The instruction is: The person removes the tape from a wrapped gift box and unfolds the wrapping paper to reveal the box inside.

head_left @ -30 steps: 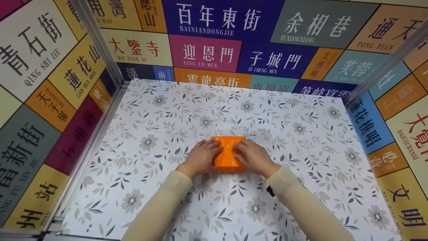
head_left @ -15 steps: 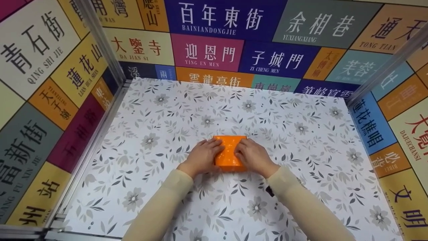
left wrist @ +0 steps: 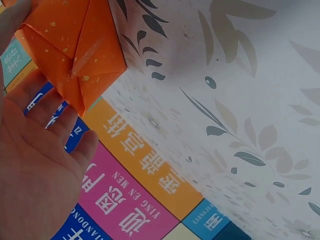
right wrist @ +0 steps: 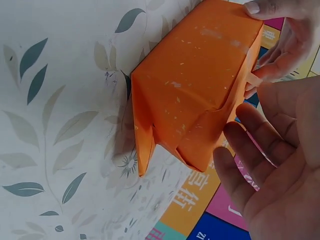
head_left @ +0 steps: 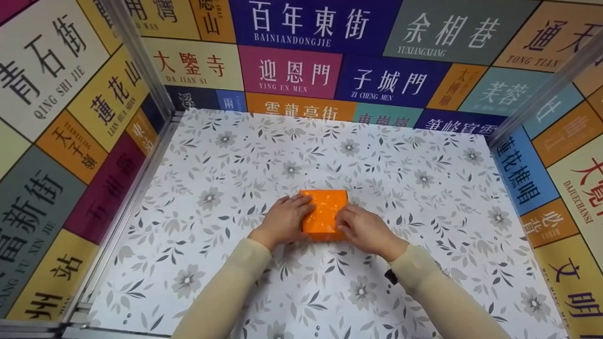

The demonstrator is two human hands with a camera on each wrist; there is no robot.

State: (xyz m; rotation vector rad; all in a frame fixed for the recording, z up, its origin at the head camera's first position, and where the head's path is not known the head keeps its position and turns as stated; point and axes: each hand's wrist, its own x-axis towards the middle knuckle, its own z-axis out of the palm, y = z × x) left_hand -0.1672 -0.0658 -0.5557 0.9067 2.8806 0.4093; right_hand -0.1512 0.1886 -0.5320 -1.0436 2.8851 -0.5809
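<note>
A box wrapped in orange, gold-flecked paper (head_left: 325,212) rests on the floral cloth before me. In the left wrist view, the orange paper (left wrist: 80,45) is folded into triangular flaps at that end. My left hand (head_left: 286,220) holds the box's left side, fingers over the top edge. My right hand (head_left: 365,230) is at the right side, its thumb and forefinger pinching at the edge. The right wrist view shows a small pale piece (right wrist: 253,79) there, too unclear to identify. At this end a flap (right wrist: 145,145) stands out from the box; the other right-hand fingers are loosely bent.
White cloth with grey flowers and leaves (head_left: 226,179) covers the table. Colourful panels with printed characters (head_left: 297,70) rise behind it and on both sides, with metal posts (head_left: 141,61) at the corners.
My right hand has shifted slightly right and towards me, its fingers drawing together at the box's edge and uncovering more of the top. The left hand and box stay nearly in place.
</note>
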